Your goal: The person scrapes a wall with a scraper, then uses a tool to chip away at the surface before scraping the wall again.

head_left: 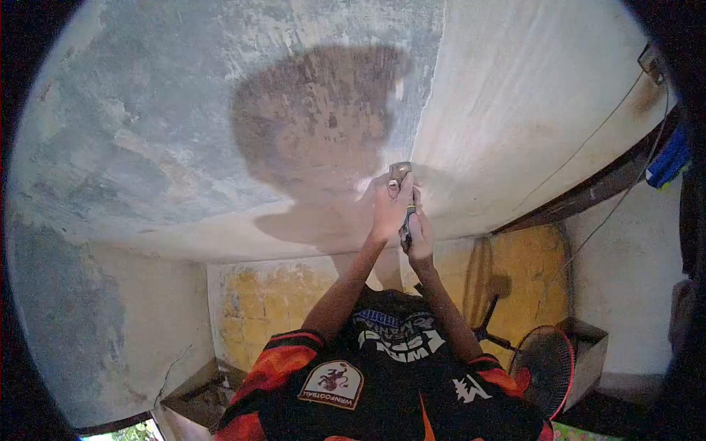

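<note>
Both of my hands are raised in front of me, close together at the wall (485,110). My left hand (386,209) is closed around a small dark rectangular fitting (400,170) with a pale rim, pressed up close to the wall surface. A small shiny round piece (393,186) shows by its fingers. Just below and to the right, my right hand (419,239) grips a screwdriver-like tool (407,229) with a dark handle and a yellow-green band. The tool points up toward the fitting, and its tip is hidden behind my fingers.
A red-rimmed fan (548,367) stands at lower right, near a box-like piece of furniture (592,349). A cable (618,202) hangs from a wall box (651,62) at upper right. Blue cloth (668,158) hangs at the right. My shadow falls across the peeling grey paint.
</note>
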Available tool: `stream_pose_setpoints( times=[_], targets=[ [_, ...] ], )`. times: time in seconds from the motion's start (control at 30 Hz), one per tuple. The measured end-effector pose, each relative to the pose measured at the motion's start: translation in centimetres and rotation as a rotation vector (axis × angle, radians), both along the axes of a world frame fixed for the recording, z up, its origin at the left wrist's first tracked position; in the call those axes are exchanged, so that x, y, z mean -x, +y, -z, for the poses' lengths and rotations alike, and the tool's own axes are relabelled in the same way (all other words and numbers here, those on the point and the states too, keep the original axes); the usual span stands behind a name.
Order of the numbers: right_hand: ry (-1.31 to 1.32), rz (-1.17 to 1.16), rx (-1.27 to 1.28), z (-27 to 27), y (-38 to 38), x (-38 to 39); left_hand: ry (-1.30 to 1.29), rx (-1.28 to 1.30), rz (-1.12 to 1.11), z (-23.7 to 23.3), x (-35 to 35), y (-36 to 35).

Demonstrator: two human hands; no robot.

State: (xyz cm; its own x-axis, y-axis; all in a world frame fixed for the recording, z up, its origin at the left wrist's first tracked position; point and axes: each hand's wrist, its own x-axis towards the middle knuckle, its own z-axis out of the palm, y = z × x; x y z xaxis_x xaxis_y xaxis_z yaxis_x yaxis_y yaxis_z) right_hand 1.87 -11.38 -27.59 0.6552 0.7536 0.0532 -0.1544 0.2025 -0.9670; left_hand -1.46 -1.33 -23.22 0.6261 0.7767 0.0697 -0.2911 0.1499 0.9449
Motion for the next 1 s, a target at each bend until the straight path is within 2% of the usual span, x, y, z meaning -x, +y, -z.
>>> stream_pose_setpoints(
  times=[0.1,0.17,0.37,0.5,0.57,0.63,0.67,0.8,1.0],
  targets=[
    [-0.119,-0.019,-0.052,0.4,0.5,-0.4,0.007,-0.017,-0.066,-1.5,-0.3,-0.3],
    [-0.104,-0.049,-0.010,-1.3,0.7,-0.6,0.071,-0.066,-0.121,-3.2,-0.5,-0.3],
    [-0.040,-0.042,0.150,-1.5,-0.9,-0.7,-0.071,0.170,-0.106,-2.0,-1.0,-1.3],
    [-0.043,-0.042,0.147,-2.7,-0.9,-0.5,0.018,0.153,-0.105,-3.1,-0.8,-1.2],
    [-0.080,-0.028,0.142,-0.5,-0.9,-1.0,0.011,0.184,-0.102,-3.5,-0.7,-1.3],
    [-0.080,-0.036,0.134,0.0,-0.8,-1.4,0.002,0.100,-0.140,-1.2,-1.4,-0.9],
    [-0.056,-0.049,0.134,-0.5,-0.8,-1.3,-0.003,0.058,-0.158,-1.9,-1.3,-1.0],
    [-0.002,-0.008,0.186,-3.2,-1.2,-0.7,-0.035,0.161,-0.081,-3.4,-0.9,-1.5],
    [-0.070,-0.058,0.177,-2.2,-0.8,-1.4,-0.039,0.158,-0.114,-3.7,-1.3,-1.5]
  ],
)
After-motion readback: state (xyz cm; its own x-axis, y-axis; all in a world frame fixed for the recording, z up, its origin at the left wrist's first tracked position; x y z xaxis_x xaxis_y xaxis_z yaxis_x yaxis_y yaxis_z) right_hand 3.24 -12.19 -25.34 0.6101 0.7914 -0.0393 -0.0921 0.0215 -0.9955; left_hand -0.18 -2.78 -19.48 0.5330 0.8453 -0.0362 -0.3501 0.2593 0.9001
